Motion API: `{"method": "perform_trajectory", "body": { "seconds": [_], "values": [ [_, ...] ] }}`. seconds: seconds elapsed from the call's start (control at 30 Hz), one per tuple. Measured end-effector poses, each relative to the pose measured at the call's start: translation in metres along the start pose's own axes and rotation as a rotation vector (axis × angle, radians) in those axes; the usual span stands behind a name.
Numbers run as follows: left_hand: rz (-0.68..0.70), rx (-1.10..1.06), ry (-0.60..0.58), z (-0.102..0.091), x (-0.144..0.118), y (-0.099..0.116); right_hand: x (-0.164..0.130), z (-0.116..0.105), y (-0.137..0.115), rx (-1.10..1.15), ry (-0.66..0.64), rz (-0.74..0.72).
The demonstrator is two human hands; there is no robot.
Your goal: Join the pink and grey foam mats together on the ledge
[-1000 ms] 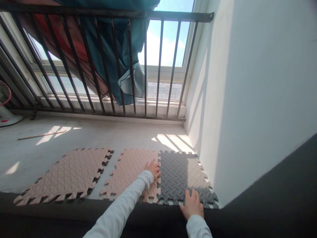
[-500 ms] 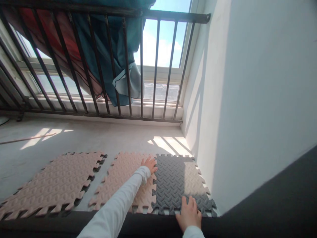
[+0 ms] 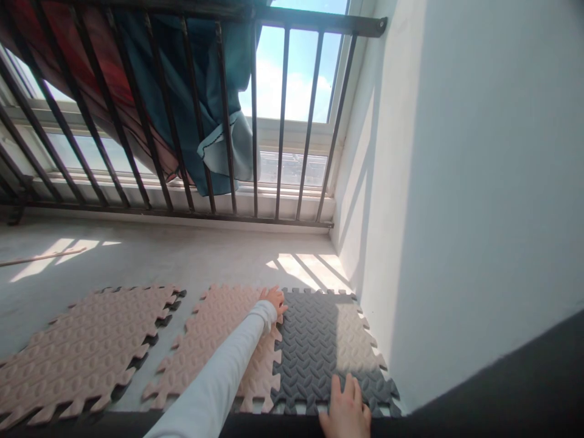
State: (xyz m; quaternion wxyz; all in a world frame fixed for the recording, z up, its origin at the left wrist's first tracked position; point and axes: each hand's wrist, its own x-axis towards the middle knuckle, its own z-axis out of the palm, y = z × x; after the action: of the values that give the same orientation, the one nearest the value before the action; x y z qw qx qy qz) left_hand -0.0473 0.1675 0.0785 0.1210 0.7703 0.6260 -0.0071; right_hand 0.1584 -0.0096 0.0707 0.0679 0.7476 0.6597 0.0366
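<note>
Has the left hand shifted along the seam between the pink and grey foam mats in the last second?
Yes. The left hand has slid toward the railing, from mid-seam to the far corner where the pink foam puzzle mat meets the grey foam puzzle mat.

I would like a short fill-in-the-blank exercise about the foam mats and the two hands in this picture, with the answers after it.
1. The left hand presses at the seam where the pink mat meets the ____ mat.
2. The right hand rests on that mat's ____ edge.
3. A second pink mat lies apart, to the ____.
4. Behind the railing hangs a ____ cloth.

Answers: grey; near; left; blue
</note>
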Motion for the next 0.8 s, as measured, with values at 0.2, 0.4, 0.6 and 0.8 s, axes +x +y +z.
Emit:
{"method": "perform_trajectory", "body": {
  "seconds": [0.2,0.4,0.6,0.8],
  "values": [
    [0.042,0.026,-0.068,-0.011,-0.002,0.001,0.001,0.000,0.000,0.015,-0.034,-0.005],
    [0.149,-0.015,-0.045,-0.001,-0.039,-0.001,-0.001,-0.010,-0.003,0.013,-0.025,0.010],
    [0.161,-0.073,-0.016,0.022,-0.094,-0.002,-0.001,-0.009,-0.002,0.018,-0.034,0.001],
    [0.063,-0.033,-0.026,0.018,-0.106,0.012,-0.001,-0.009,-0.001,0.062,-0.089,-0.005]
  ]
}}
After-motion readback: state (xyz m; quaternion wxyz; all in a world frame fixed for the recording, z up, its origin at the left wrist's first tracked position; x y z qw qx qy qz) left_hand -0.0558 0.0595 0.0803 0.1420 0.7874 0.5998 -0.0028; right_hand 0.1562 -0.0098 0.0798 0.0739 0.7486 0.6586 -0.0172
